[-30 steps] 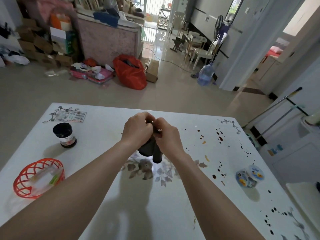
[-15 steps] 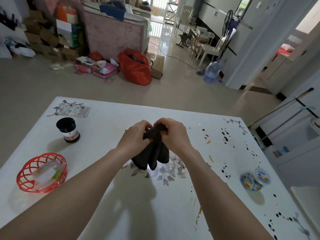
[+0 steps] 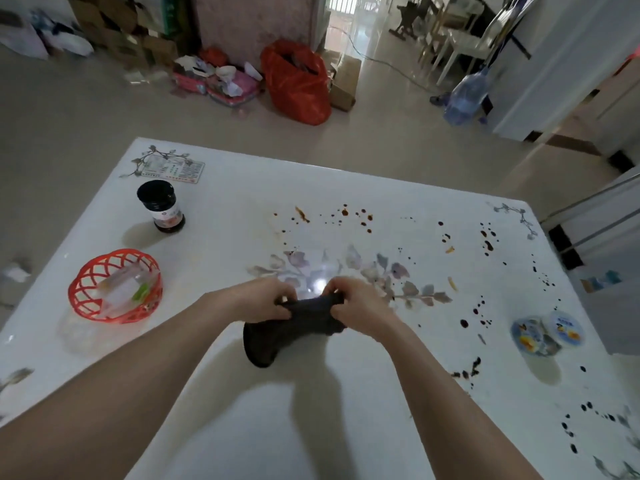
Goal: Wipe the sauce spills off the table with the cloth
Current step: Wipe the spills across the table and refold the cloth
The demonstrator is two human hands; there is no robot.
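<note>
The cloth (image 3: 291, 332), dark and bunched, hangs between your hands over the middle of the bench (image 3: 242, 427), and you cannot tell if its lower end touches the top. Your left hand (image 3: 258, 301) has its fingers pinched on the cloth's left end; your right hand (image 3: 360, 306) has its fingers clamped on the right end. The near part of the bench under your forearms is bare white. By the left edge stands a red basket (image 3: 114, 287); a dark jar (image 3: 161, 206) stands beyond it, towards the far left corner. Near the right edge lie two small round tubs (image 3: 547, 334), touching. Sauce spills (image 3: 356, 218) dot the bench past your hands, run across to the far right corner and down along the right edge.
</note>
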